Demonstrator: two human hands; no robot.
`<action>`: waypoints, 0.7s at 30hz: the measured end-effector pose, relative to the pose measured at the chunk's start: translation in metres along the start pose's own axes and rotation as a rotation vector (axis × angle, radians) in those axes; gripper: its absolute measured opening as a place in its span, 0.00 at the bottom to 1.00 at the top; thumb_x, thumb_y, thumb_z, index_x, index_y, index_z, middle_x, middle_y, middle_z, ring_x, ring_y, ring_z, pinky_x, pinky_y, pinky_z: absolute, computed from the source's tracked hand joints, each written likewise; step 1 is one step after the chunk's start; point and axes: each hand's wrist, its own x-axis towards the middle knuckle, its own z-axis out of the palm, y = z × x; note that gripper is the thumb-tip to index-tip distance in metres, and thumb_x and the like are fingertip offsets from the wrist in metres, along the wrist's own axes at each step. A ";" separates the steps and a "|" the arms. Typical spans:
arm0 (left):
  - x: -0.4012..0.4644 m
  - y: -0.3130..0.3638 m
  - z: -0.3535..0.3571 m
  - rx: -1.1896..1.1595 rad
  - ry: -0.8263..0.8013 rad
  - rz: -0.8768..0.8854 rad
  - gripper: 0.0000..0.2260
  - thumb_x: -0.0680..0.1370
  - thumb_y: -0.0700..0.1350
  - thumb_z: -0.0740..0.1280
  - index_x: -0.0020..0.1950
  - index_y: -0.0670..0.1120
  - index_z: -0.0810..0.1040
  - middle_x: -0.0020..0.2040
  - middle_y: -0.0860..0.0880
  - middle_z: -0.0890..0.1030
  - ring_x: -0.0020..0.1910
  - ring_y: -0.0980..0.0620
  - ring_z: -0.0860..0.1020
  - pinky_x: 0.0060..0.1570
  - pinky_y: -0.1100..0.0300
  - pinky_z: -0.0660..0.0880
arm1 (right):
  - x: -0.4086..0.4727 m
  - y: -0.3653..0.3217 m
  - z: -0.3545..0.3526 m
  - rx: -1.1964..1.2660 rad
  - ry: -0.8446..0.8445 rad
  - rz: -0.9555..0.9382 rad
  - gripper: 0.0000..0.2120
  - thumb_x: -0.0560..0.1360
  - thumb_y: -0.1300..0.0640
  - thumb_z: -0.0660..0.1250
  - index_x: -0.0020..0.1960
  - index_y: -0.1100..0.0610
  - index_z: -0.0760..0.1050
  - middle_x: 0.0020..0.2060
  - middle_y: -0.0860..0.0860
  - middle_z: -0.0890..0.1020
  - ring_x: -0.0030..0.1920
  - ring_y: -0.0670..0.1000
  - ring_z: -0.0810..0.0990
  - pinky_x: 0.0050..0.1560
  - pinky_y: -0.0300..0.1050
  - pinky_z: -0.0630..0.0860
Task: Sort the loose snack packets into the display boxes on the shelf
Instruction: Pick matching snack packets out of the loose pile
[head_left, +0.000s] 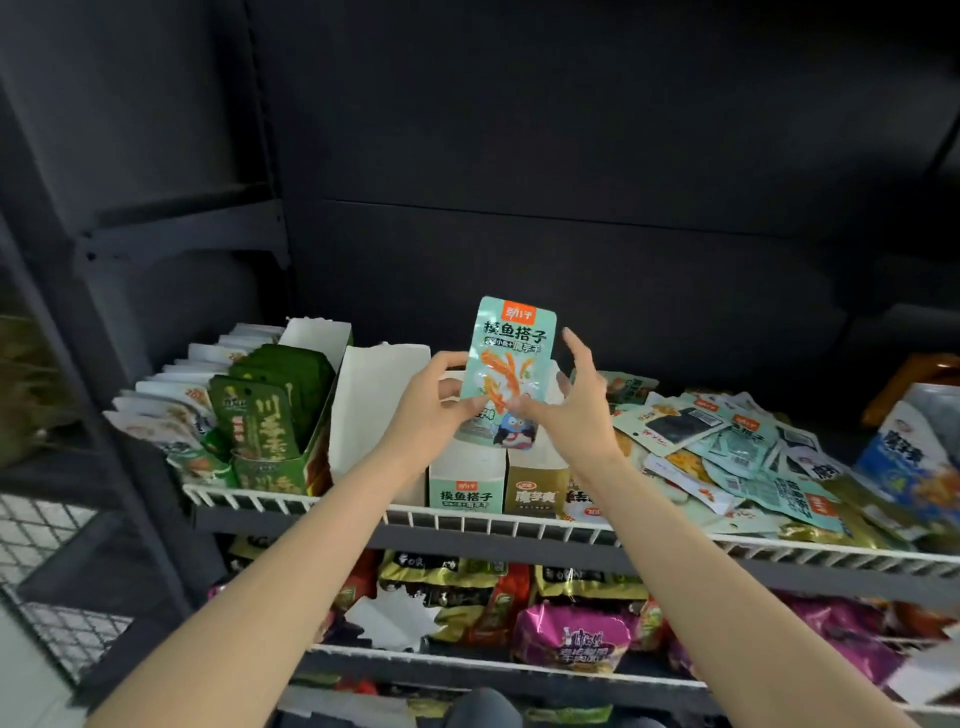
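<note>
Mint-green fish-snack packet (511, 364) stands upright above its matching mint display box (466, 480), pinched low by the left hand (435, 402) while the right hand (563, 402) steadies it with fingers spread; best lowered straight in, face forward.

dim, dark backdrop | soft focus (motion blur) | wide-angle bending at edges

Above the shelf (467, 519) the dark space toward 12 o'clock is open, wide enough for a hand to pass. At 9 o'clock, the green box (270, 415) of upright packets and a tall white box (374, 410) wall off the left. At 3 o'clock a heap of loose packets (727, 457) covers the shelf. A white wire rail (519, 522) edges the front at 6 o'clock.
</note>
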 end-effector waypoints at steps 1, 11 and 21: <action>-0.005 -0.002 -0.003 0.003 0.006 0.013 0.16 0.76 0.39 0.67 0.62 0.50 0.70 0.55 0.49 0.81 0.52 0.54 0.79 0.45 0.61 0.78 | 0.000 -0.001 0.001 0.078 -0.031 0.067 0.45 0.68 0.64 0.74 0.75 0.47 0.53 0.69 0.51 0.67 0.67 0.50 0.69 0.63 0.54 0.73; -0.017 -0.036 -0.033 0.587 0.059 0.089 0.17 0.77 0.39 0.65 0.66 0.44 0.69 0.61 0.47 0.74 0.56 0.53 0.74 0.52 0.66 0.66 | -0.002 0.002 0.032 0.177 -0.112 0.014 0.09 0.75 0.65 0.67 0.51 0.55 0.78 0.50 0.51 0.84 0.50 0.48 0.82 0.53 0.48 0.79; -0.012 -0.037 -0.039 0.490 0.009 0.048 0.18 0.79 0.41 0.63 0.68 0.44 0.66 0.59 0.47 0.77 0.50 0.56 0.73 0.50 0.65 0.69 | 0.012 0.016 0.029 -0.246 -0.371 0.059 0.03 0.75 0.61 0.68 0.48 0.56 0.80 0.49 0.52 0.84 0.46 0.48 0.83 0.50 0.48 0.81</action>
